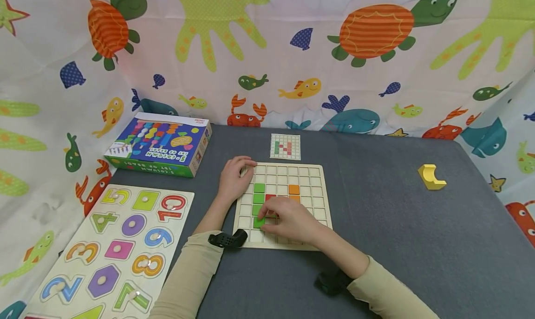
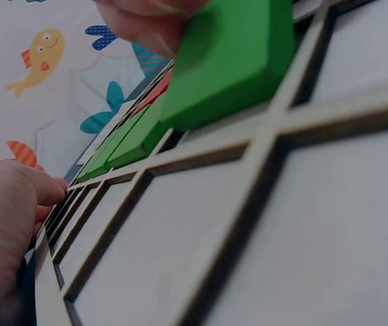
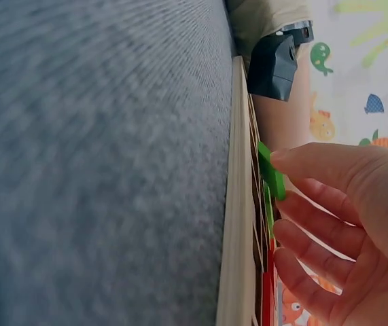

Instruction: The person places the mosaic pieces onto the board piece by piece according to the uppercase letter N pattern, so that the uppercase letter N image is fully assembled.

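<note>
A square wooden grid board (image 1: pixel 319 214) lies on the grey table. My right hand (image 1: pixel 292 219) pinches a green square tile (image 1: pixel 258 223) between thumb and fingers, over a cell in the board's lower left. In the left wrist view that green tile (image 2: pixel 234 61) is tilted, its lower edge close over the grid. At the board's far left corner, my left hand (image 1: pixel 235 177) grips the edge. More green tiles (image 1: pixel 259 198) stand in a column above the held one. A red tile (image 1: pixel 270 197) and orange tiles (image 1: pixel 294 189) sit farther right, partly hidden by my right hand.
Behind the board lies a small card (image 1: pixel 285 146) with a coloured grid pattern. A bead-set box (image 1: pixel 159 145) and a number puzzle board (image 1: pixel 113 249) are at the left. One yellow curved block (image 1: pixel 431 177) sits on the right. A printed sea-animal cloth (image 1: pixel 267 54) hangs behind the table.
</note>
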Demonstrator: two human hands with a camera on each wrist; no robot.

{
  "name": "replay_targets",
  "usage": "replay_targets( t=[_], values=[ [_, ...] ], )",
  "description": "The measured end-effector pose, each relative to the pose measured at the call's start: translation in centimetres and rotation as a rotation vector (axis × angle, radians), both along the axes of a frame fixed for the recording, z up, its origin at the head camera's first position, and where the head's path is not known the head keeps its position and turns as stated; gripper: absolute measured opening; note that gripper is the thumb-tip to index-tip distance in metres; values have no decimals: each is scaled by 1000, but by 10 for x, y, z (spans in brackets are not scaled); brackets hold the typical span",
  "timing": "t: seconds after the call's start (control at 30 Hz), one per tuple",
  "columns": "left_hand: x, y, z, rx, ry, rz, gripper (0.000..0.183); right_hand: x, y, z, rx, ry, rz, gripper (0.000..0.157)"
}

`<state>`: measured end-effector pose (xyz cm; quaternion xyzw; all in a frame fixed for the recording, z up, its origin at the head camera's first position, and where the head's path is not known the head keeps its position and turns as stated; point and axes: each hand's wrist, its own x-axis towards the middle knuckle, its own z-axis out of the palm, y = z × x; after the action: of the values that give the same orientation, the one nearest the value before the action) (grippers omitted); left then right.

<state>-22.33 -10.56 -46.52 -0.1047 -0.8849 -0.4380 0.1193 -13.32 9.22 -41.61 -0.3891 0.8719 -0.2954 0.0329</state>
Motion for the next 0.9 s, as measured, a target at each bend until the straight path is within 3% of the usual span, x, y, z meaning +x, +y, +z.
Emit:
replay_targets(
  t=[0.9],
  values=[
    [1,1,3,0,0,9,18,1,0,-2,-69,-60,22,14]
  ],
)
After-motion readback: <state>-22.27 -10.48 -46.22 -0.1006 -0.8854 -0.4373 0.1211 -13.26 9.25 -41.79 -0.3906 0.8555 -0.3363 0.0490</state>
